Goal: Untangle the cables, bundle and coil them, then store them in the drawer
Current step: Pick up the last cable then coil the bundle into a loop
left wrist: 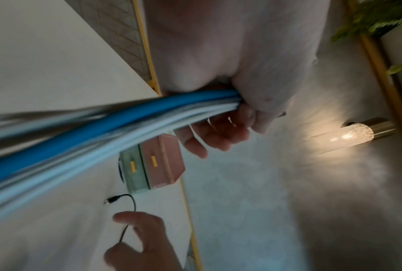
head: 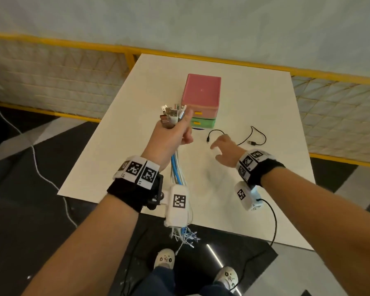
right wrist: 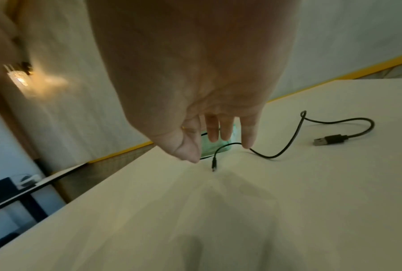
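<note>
Beneath the spread right hand (head: 223, 149) lies a black cable (head: 255, 136) (left hand (head: 171, 136) grips the bundle (head: 177, 167)).

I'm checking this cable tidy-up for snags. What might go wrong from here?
The left hand grips the bundle near its plugs, so the dangling ends may re-tangle. The right hand, open above the black cable, may fumble that thin cable. Both drawers look closed, with one hand occupied.
</note>
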Available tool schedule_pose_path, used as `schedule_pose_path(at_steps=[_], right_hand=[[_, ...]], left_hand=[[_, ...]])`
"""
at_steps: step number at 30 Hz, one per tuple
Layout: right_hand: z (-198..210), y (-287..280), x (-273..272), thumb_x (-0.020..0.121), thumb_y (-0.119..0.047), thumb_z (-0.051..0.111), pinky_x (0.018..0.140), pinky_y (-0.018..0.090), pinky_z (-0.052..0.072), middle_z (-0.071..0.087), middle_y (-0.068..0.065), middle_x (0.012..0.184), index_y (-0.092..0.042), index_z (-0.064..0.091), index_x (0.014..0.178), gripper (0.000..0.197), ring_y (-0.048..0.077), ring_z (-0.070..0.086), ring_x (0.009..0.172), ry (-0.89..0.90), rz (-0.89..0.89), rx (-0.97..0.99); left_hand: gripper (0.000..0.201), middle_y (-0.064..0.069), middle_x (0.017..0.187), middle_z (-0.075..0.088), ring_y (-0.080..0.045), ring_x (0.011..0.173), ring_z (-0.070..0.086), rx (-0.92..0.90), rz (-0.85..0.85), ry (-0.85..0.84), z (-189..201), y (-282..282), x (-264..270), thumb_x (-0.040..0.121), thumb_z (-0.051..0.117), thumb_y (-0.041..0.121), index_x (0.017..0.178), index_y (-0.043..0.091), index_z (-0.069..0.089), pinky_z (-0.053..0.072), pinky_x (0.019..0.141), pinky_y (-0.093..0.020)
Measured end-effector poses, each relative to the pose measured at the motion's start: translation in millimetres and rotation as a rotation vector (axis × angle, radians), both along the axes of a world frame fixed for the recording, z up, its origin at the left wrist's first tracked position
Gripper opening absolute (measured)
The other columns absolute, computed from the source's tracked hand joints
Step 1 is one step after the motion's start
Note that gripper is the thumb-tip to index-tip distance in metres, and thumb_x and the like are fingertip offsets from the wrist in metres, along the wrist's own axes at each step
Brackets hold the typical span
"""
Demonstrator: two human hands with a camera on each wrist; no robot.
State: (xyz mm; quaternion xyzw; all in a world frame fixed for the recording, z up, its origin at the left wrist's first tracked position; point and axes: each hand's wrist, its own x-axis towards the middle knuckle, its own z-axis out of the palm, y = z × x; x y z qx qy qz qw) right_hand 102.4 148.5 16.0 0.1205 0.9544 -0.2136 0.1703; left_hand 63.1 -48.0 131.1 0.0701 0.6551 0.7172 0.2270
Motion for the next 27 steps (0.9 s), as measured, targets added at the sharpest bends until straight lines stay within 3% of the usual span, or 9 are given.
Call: schedule_pose_path(at_steps=[6, 10, 13, 15, 17, 18, 23, 25, 27], right_hand=[[-16, 16, -33, 0.088, -0.011, 0.051, 0.110, 0.040, 0.032, 0.017, 0.008, 0.152, -0.017, 0.052, 0.127, 0.039, 0.030, 0.027, 0.138, 0.019, -0.111, 0.060], [-22, 21, -45, 0.087, -0.009, 0.051, 0.114, 0.041, 0.027, 0.007, 0.005, 0.158, -0.018, 0.052, 0.128, 0.042, 0.026, 0.014, 0.144, 0.026, -0.168, 0.080], [-28, 26, -55, 0.089, -0.011, 0.050, 0.119, 0.041, 0.015, 0.005, 0.006, 0.159, -0.016, 0.046, 0.136, 0.047, 0.024, 0.001, 0.147, -0.056, -0.115, 0.095], [-31, 27, -58, 0.088, -0.010, 0.049, 0.117, 0.041, 0.022, 0.022, 0.009, 0.152, -0.014, 0.047, 0.135, 0.048, 0.030, 0.017, 0.144, -0.076, -0.079, 0.103], [-32, 25, -56, 0.086, -0.006, 0.047, 0.107, 0.036, 0.036, 0.038, 0.011, 0.136, -0.011, 0.054, 0.129, 0.043, 0.033, 0.044, 0.125, -0.052, -0.097, 0.093], [-31, 24, -54, 0.088, -0.004, 0.046, 0.101, 0.032, 0.039, 0.041, 0.011, 0.132, -0.009, 0.057, 0.125, 0.039, 0.032, 0.050, 0.117, -0.038, -0.106, 0.083], [-21, 5, -37, 0.088, 0.004, 0.050, 0.092, 0.028, 0.041, 0.054, 0.015, 0.115, -0.007, 0.068, 0.112, 0.031, 0.033, 0.058, 0.103, 0.165, -0.156, -0.118], [-10, -10, -25, 0.086, 0.006, 0.053, 0.090, 0.031, 0.047, 0.052, 0.009, 0.111, -0.007, 0.066, 0.115, 0.034, 0.031, 0.060, 0.093, 0.292, -0.174, -0.255], [7, -27, -10, 0.086, 0.007, 0.054, 0.085, 0.034, 0.052, 0.049, -0.001, 0.111, -0.009, 0.063, 0.119, 0.038, 0.026, 0.061, 0.083, 0.428, -0.183, -0.388]], left_hand=[[0.031, 0.002, 0.050, 0.047, -0.012, 0.046, 0.043, -0.056, 0.094, -0.074, -15, 0, -12, 0.093, 0.064, 0.034, 0.066, 0.019, 0.056, 0.048, 0.051, -0.028], [0.033, 0.000, 0.052, 0.046, -0.013, 0.048, 0.041, -0.049, 0.163, -0.117, -23, -4, -16, 0.092, 0.064, 0.033, 0.063, 0.020, 0.055, 0.046, 0.048, -0.026], [0.035, -0.001, 0.053, 0.045, -0.013, 0.048, 0.041, -0.059, 0.173, -0.143, -30, -4, -17, 0.092, 0.065, 0.033, 0.062, 0.019, 0.054, 0.045, 0.047, -0.025], [0.036, -0.001, 0.053, 0.046, -0.013, 0.048, 0.041, -0.066, 0.173, -0.144, -33, -4, -17, 0.092, 0.064, 0.033, 0.062, 0.018, 0.052, 0.045, 0.047, -0.024], [0.037, -0.002, 0.055, 0.045, -0.013, 0.047, 0.039, -0.074, 0.176, -0.140, -36, -4, -18, 0.093, 0.064, 0.034, 0.061, 0.018, 0.050, 0.041, 0.047, -0.024], [0.038, -0.002, 0.055, 0.045, -0.012, 0.046, 0.037, -0.080, 0.179, -0.140, -37, -5, -18, 0.093, 0.063, 0.035, 0.061, 0.019, 0.049, 0.037, 0.045, -0.023], [0.049, -0.001, 0.052, 0.040, -0.010, 0.039, 0.027, -0.110, 0.214, -0.162, -42, -2, -18, 0.094, 0.060, 0.039, 0.054, 0.015, 0.044, 0.019, 0.040, -0.020], [0.046, 0.001, 0.051, 0.038, -0.010, 0.040, 0.026, -0.114, 0.194, -0.168, -44, 0, -17, 0.095, 0.058, 0.040, 0.058, 0.013, 0.053, 0.019, 0.039, -0.018], [0.040, 0.002, 0.053, 0.038, -0.008, 0.039, 0.026, -0.116, 0.149, -0.172, -46, 4, -14, 0.096, 0.056, 0.041, 0.074, 0.010, 0.067, 0.020, 0.037, -0.018]])
